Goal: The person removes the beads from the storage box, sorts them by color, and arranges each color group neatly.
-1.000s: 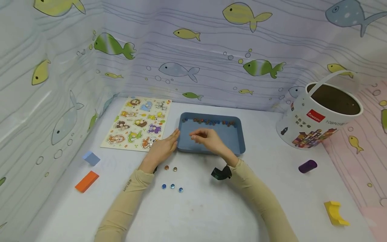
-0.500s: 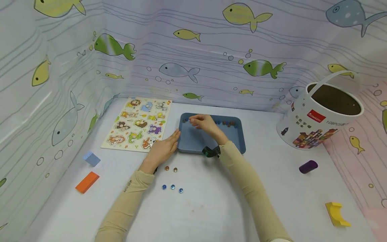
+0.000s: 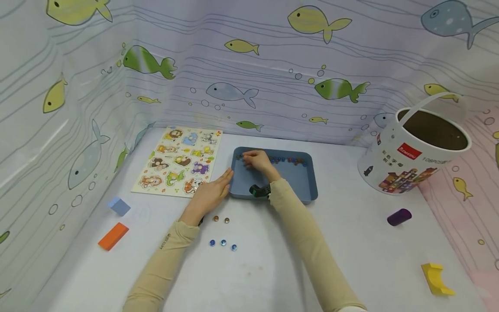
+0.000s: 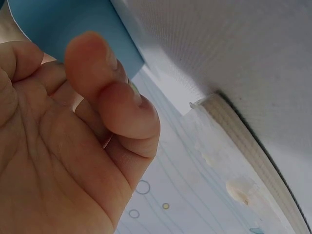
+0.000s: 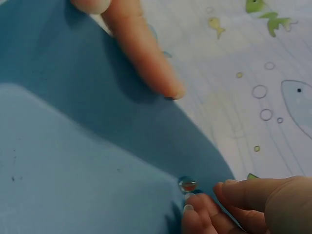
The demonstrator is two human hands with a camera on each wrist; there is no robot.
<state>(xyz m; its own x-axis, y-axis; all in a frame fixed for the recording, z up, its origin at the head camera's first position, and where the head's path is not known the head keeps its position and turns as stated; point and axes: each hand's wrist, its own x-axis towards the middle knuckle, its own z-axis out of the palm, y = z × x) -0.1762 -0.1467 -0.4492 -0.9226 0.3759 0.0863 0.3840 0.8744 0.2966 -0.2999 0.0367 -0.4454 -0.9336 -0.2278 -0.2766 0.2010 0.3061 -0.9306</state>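
From the head camera, the left hand (image 3: 210,195) lies with its fingers out straight and close together, and its tips touch the left side of a blue-gray, shallow tray shaped like a rectangle (image 3: 302,186). The right hand (image 3: 259,162) is over the tray, near the far left corner, with its fingers bent. Little shiny round glass beads, blue and brown (image 3: 283,159), sit in the tray along its far side. Two brown glass beads (image 3: 216,218) are on the white table (image 3: 273,277) in front of the tray, and three blue glass beads (image 3: 223,242) make a row nearer the person. To the left are a cream flat board with animal pictures (image 3: 181,160), a light blue block (image 3: 119,206) and an orange long block (image 3: 113,236). To the right are a big white bucket with a handle (image 3: 405,162), a purple round block (image 3: 399,217) and a yellow curved block (image 3: 436,279).

From the left wrist camera, the palm shows big, with the fingers by the blue tray.

From the right wrist camera, one clear bead with brown inside (image 5: 187,184) sits in the tray's corner, just by the right fingertips. The right thumb and fingers are close together, but I cannot tell if they pinch anything. A left finger touches the tray's edge.
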